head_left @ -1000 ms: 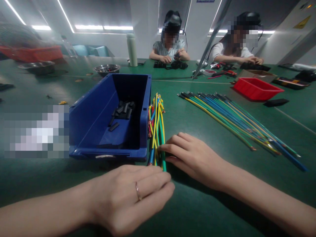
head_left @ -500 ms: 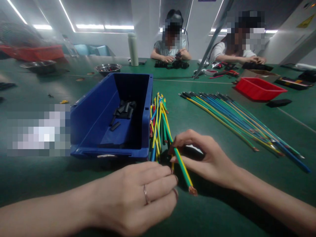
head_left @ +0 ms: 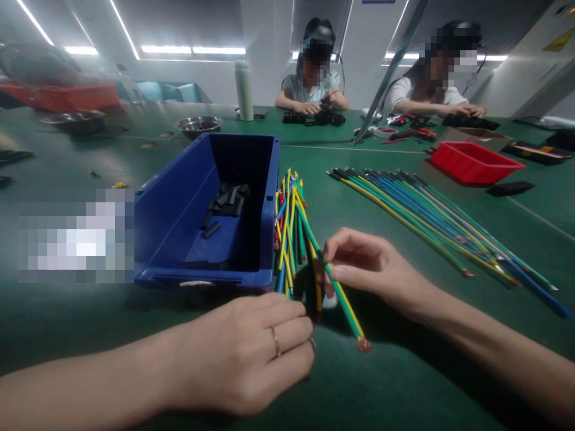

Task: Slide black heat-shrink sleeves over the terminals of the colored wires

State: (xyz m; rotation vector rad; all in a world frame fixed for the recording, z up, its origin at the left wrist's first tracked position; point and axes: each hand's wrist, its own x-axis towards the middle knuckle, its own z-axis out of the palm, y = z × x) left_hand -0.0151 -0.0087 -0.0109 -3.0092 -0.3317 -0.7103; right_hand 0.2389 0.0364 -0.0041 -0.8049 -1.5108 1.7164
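Observation:
My right hand (head_left: 372, 266) pinches a green-and-yellow wire (head_left: 344, 299) and holds its near end up off the table; a copper lug shows at its tip. My left hand (head_left: 251, 353) lies knuckles-up at the near end of a short bundle of coloured wires (head_left: 287, 224), its fingers curled together beside the wire ends; what they hold is hidden. The bundle lies along the right wall of a blue bin (head_left: 179, 233) with several black sleeve pieces (head_left: 227, 200) inside.
A long fan of blue, green and yellow wires (head_left: 431, 218) lies to the right. Behind it sits a red tray (head_left: 474, 161). Two people work at the far side of the green table (head_left: 404, 383). A metal bowl (head_left: 197, 124) and a pale bottle (head_left: 245, 90) stand at the back.
My right hand went from lying flat on the bundle to pinching one green-and-yellow wire and lifting its near end out to the right. My left hand stayed put.

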